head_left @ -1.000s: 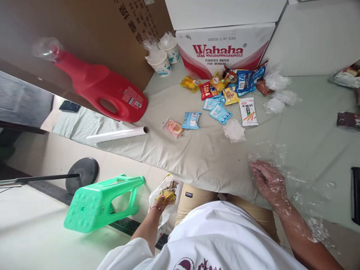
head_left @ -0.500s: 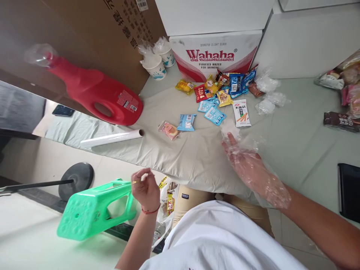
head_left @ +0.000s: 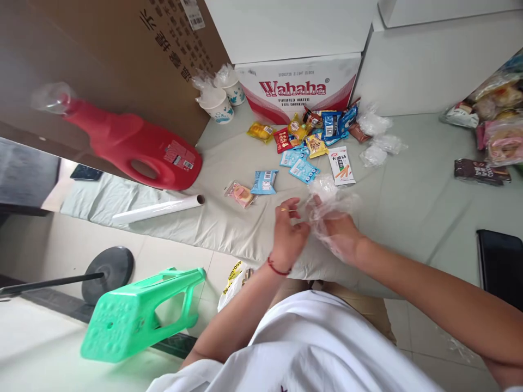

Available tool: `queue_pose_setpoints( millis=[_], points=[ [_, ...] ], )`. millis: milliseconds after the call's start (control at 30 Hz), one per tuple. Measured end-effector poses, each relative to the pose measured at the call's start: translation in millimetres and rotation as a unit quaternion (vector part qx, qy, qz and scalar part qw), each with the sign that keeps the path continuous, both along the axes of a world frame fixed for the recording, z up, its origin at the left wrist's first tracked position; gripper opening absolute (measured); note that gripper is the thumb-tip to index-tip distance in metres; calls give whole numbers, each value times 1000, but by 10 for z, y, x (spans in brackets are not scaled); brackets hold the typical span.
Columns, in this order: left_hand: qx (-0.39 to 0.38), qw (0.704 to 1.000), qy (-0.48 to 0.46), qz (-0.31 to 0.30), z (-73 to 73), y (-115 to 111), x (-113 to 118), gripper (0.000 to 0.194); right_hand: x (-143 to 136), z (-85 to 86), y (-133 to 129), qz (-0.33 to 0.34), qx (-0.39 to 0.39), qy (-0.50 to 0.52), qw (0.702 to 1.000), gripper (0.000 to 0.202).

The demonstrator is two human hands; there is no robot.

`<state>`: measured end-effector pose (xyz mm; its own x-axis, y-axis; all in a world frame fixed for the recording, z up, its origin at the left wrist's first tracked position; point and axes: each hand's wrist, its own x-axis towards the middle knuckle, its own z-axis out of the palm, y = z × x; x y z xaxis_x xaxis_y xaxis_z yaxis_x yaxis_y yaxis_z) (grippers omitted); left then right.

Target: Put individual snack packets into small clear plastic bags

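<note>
Over the middle of the grey cloth my right hand [head_left: 345, 234] has thin clear plastic film [head_left: 337, 206] bunched loosely around its fingers. The film, perhaps a bag or disposable glove, and motion blur hide how these fingers are bent. My left hand [head_left: 284, 234], with a ring and red bracelet, is close on the left, fingers curled but apart; I see nothing held in it. Just beyond the hands lies a crumpled clear plastic lump [head_left: 322, 186]. Behind it are a white snack packet [head_left: 342, 165] and blue sachets [head_left: 304, 170].
Several snack packets [head_left: 316, 146] are heaped against the Wahaha carton [head_left: 298, 84]. Paper cups [head_left: 220, 106] and a red jug [head_left: 143, 147] stand left, near a white roll [head_left: 159, 209]. On the right are bagged snacks [head_left: 502, 147] and a black phone-like device [head_left: 500, 267]. A green stool [head_left: 118, 321] lies below.
My left hand has moved up and right, from beside the cloth's edge to my right hand. The film has shifted from my right wrist toward the fingers. The view has moved slightly.
</note>
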<state>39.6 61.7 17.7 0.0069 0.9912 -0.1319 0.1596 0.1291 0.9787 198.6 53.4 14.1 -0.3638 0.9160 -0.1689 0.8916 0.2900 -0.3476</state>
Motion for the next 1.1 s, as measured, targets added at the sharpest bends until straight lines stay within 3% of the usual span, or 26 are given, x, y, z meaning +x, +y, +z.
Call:
queue_pose_setpoints(
  millis=[133, 233, 400, 500, 600, 700, 800, 867, 933, 1000, 1100],
  points=[
    [-99, 989, -78, 71, -214, 111, -525, 44, 247, 4, -104, -31, 22, -102, 994, 81],
    [-120, 985, -63, 106, -343, 121, -725, 40, 431, -79, -236, -66, 19, -110, 992, 91],
    [-49, 990, 62, 115, -433, 84, -734, 31, 732, -229, -522, -125, 37, -31, 991, 85],
    [-56, 991, 75, 100, -438, 85, -700, 29, 969, -249, -717, -153, 16, 40, 987, 74],
    [-65, 991, 71, 98, -444, 97, -688, 31, 1183, -144, -881, -172, 24, 89, 981, 55],
    [-64, 992, 64, 89, -445, 106, -667, 31, 1192, 86, -942, -183, 126, 96, 970, 49],
    [-74, 993, 50, 77, -430, 111, -632, 33, 934, 273, -845, -89, 203, 70, 973, 54],
    [-81, 993, 42, 73, -414, 108, -617, 34, 703, 306, -691, 26, 207, 72, 975, 55],
    [-83, 993, 34, 71, -406, 98, -619, 35, 503, 291, -477, 97, 205, 97, 969, 47],
    [-84, 994, 22, 65, -413, 82, -640, 37, 361, 279, -221, 116, 184, 142, 966, 30],
    [-98, 994, 12, 51, -432, 50, -686, 38, 216, 317, 192, 88, 66, 193, 975, 23]
  ],
)
